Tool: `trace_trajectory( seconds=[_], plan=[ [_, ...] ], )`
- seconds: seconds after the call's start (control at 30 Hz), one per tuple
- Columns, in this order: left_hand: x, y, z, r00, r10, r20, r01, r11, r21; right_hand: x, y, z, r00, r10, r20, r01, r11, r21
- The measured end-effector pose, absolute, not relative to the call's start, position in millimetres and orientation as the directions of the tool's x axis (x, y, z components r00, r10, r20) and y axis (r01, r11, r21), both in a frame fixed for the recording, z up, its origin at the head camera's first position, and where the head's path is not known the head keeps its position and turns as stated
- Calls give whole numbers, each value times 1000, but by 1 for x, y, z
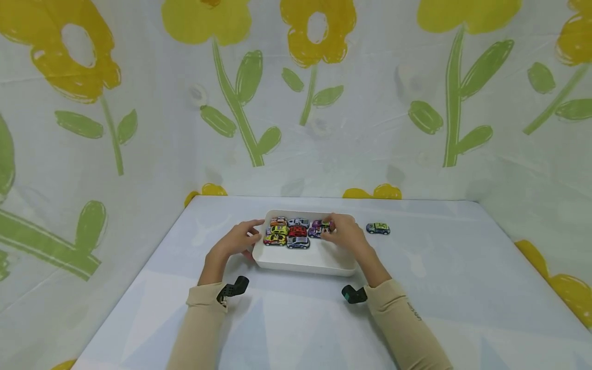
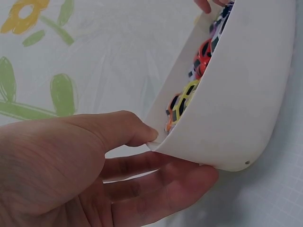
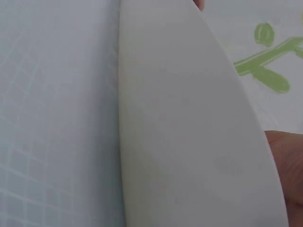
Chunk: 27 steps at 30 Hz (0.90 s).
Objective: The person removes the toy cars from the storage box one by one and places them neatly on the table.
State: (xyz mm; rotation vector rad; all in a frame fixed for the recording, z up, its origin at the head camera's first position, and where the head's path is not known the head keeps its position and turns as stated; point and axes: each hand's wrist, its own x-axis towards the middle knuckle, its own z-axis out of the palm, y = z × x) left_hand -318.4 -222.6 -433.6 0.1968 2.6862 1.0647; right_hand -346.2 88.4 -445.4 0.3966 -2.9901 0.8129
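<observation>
Head and wrist views of your two hands at a shallow white rectangular tray with rounded corners (image 1: 319, 258), which sits on a pale, blue-patterned tabletop (image 1: 462, 267). Your left hand (image 1: 236, 238) grips the tray's left end, thumb at the rim and fingers against the outer wall below. Your right hand (image 1: 347, 234) reaches inside, thumb and forefinger apart at two small purple toy cars (image 1: 316, 233); whether they pinch one cannot be told. Left of these stand two columns of three: a middle one including a glossy red toy car (image 1: 297, 232), and a leftmost one including a yellow-and-red toy car (image 1: 275, 240). A green-and-blue toy car (image 1: 378, 228) stands outside, right of the tray.
</observation>
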Motion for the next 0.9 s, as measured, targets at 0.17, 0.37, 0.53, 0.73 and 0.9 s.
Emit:
trace_trajectory(
  seconds=[0.17, 0.37, 0.53, 0.73, 0.9],
  plan=[
    [-320, -224, -434, -966, 208, -154, 52, 740, 671, -346, 85, -448, -966, -219, 135, -256, 855, -450],
    [-321, -223, -437, -963, 206, -173, 29, 720, 693, -343, 81, -453, -966, -210, 152, -254, 878, -405],
    [-319, -224, -438, -965, 204, -167, 34, 724, 689, -341, 77, -460, -965, -193, 179, -248, 897, -366],
    [-319, -223, -438, -965, 200, -170, 29, 725, 689, -341, 79, -462, -961, -188, 202, -249, 907, -339],
    [-318, -221, -438, -964, 203, -169, 32, 724, 690, -341, 81, -462, -962, -194, 194, -251, 906, -340]
  ],
)
